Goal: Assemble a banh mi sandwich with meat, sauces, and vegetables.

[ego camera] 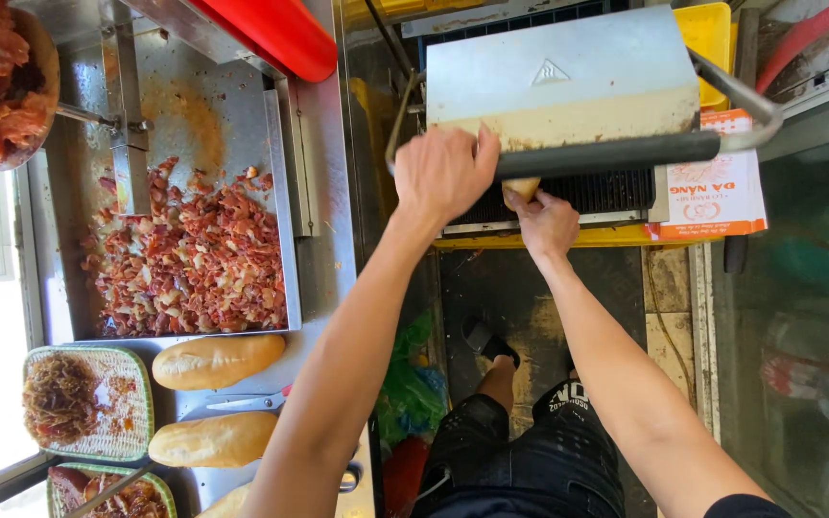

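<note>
Bread, a small tan roll (521, 188), looks light and soft, pinched by the right hand (547, 223) at its end; left hand (443, 173) grips the grey metal press handle (606, 153), top middle.

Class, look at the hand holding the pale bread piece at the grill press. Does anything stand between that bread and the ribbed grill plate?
Nothing visible does. The right hand holds the pale bread piece at the front edge of the dark ribbed grill plate. The left hand grips the black bar handle, holding the grey metal press lid raised above the plate.
</note>
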